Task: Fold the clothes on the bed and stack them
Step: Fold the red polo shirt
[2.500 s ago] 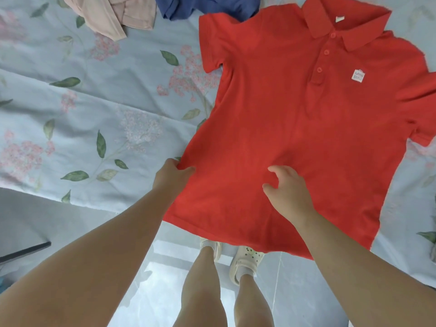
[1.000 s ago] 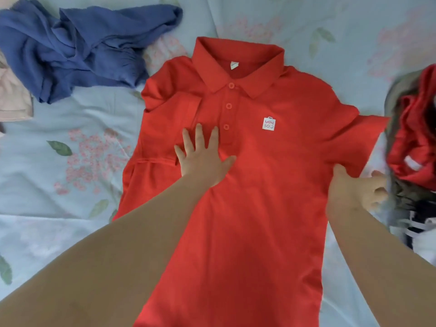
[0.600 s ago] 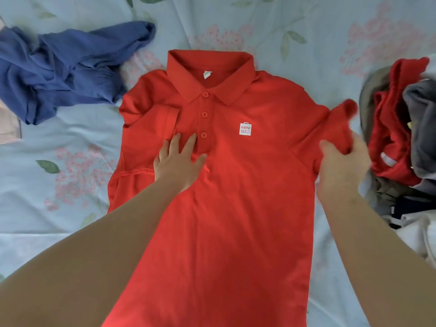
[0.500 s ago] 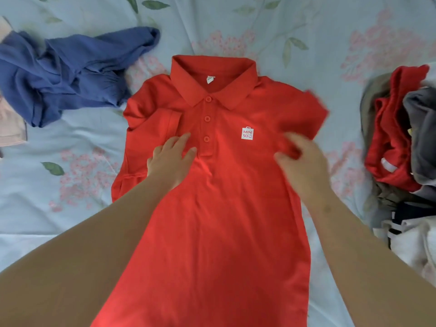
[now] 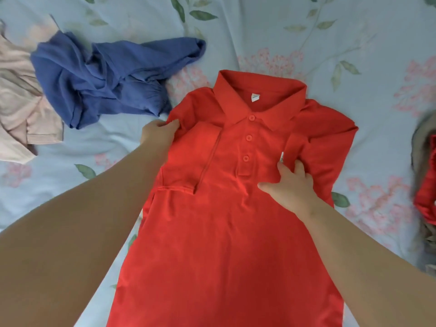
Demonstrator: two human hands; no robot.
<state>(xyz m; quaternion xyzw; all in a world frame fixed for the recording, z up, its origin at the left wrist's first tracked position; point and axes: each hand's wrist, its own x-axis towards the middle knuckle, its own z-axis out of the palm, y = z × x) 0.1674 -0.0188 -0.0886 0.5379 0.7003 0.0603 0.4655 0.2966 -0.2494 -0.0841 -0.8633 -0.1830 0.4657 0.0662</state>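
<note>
Where the shirt lies: the red polo shirt (image 5: 224, 232) is spread face up on the floral bed sheet (image 5: 354, 43), hem end nearest the camera, collar end farthest.
Right hand (image 5: 290, 185): flat on the chest just right of the button placket, fingers straight and spread, grasping nothing; the fingertips reach the edge of the folded sleeve.
Right sleeve (image 5: 325, 156): turned in over the front, covering most of the white chest label (image 5: 282, 159).
Left sleeve (image 5: 188, 161): folded inward, lying flat beside the placket.
Left hand (image 5: 160, 135): at the shirt's left shoulder edge, thumb on top of the fabric, fingers curled under and hidden, pinching that edge.
Collar (image 5: 259, 100): flat, with three buttons in a row below it.
Blue garment (image 5: 106, 81): crumpled, just beside the shirt's left shoulder.
Pink garment (image 5: 21, 109): at the left edge, touching the blue one.
Clothes pile (image 5: 424, 185): at the right edge, blurred, red and drab fabric, apart from the shirt.
</note>
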